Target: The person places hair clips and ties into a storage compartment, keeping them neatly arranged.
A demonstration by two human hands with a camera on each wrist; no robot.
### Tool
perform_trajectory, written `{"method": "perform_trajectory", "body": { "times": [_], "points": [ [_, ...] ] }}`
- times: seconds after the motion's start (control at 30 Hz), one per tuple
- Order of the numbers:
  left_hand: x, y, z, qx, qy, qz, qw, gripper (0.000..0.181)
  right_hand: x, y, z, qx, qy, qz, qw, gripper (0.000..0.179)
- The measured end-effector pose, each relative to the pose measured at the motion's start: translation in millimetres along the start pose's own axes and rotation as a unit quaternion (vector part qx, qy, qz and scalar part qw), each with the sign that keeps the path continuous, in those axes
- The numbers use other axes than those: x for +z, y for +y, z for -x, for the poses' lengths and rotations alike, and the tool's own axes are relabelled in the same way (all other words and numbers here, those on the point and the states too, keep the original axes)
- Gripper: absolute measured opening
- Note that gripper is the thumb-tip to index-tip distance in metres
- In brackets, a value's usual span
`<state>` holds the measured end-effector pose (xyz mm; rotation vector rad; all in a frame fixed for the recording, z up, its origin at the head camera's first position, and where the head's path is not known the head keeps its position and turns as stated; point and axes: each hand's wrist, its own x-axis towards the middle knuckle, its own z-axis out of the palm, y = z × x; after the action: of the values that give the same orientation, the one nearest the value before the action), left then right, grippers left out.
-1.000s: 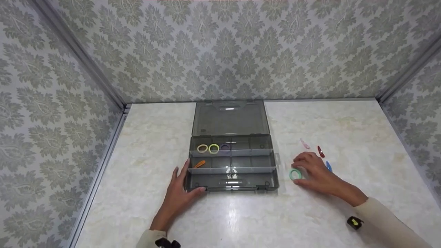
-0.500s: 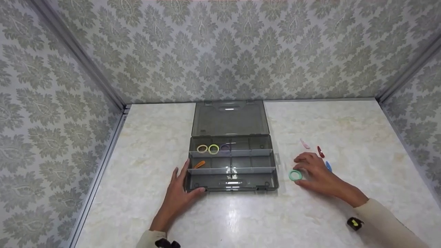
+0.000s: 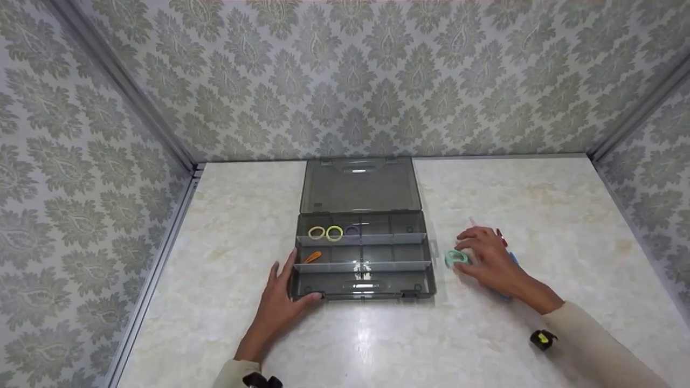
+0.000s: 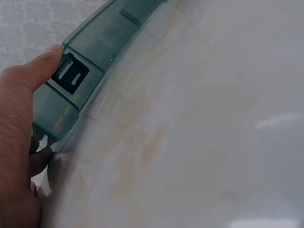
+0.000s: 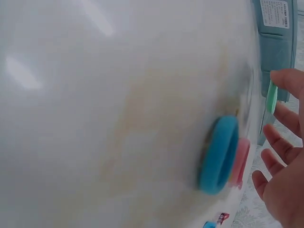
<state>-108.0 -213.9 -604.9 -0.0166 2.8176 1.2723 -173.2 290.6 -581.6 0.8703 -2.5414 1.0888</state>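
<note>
My left hand (image 3: 283, 302) grips the near left corner of a grey see-through compartment box (image 3: 396, 283), thumb on its front wall and fingers along its side. In the left wrist view the thumb lies beside a black latch (image 4: 71, 73). To the right of the box, my right hand (image 3: 488, 264) pinches a mint green hair tie (image 5: 271, 97) between thumb and index finger, tilted and raised above the table. The other fingers are loosely bent. Below this hand, in the right wrist view, lie a blue hair tie (image 5: 219, 154) and something pink (image 5: 241, 161), partly hidden.
The lid (image 3: 361, 188) lies open toward the back wall. The back row holds cream (image 3: 310, 234), yellow (image 3: 328, 233) and purple hair ties; an orange hair clip (image 3: 312, 257) lies in the middle row. Pink (image 3: 472, 221), red (image 3: 502, 237) and blue hair clips (image 3: 513, 258) lie partly behind my right hand.
My right hand has taken hold of the green hair tie and lifted it, shifting slightly left and away from me. A blue edge shows below the hand. The left hand stays put.
</note>
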Motion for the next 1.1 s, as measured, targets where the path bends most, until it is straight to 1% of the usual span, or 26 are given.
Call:
{"method": "perform_trajectory", "body": {
  "times": [0.1, 0.27, 0.43, 0.5, 0.57, 0.7, 0.93, 1.1],
  "points": [
    [0.2, -1.2, 0.1, 0.0, -0.001, 0.004, 1.0, 0.117, 0, -1, -9.7, 0.021, 0.009, 0.012, 0.9997, 0.028],
    [-0.7, -1.1, -0.5, 0.006, 0.001, 0.003, 1.0, 0.117, -1, -4, -30.1, 0.034, 0.012, 0.03, 0.9989, 0.026],
    [-0.3, -1.6, -0.3, 0.008, 0.002, 0.004, 1.0, 0.116, -3, -4, -49.2, 0.062, 0.006, 0.01, 0.998, 0.022],
    [0.0, -1.8, -0.2, 0.009, 0.003, 0.003, 0.9999, 0.116, -3, -3, -57.3, 0.063, 0.007, -0.004, 0.998, 0.022],
    [0.0, -1.3, 0.3, 0.012, 0.005, 0.001, 0.9999, 0.116, -4, -4, -65.3, 0.055, 0.01, -0.016, 0.9983, 0.021],
    [0.2, -0.1, 1.6, 0.02, 0.009, -0.008, 0.9997, 0.115, -3, -7, -79.3, 0.044, 0.011, -0.022, 0.9987, 0.022],
    [0.7, 0.8, 0.9, 0.013, 0.007, -0.002, 0.9999, 0.116, 4, -13, -95.3, 0.06, -0.013, -0.026, 0.9978, 0.023],
    [0.0, -1.0, 0.8, 0.018, 0.008, 0.003, 0.9998, 0.115, 13, -18, -104.2, 0.057, -0.024, -0.028, 0.9977, 0.023]
  ]
}}
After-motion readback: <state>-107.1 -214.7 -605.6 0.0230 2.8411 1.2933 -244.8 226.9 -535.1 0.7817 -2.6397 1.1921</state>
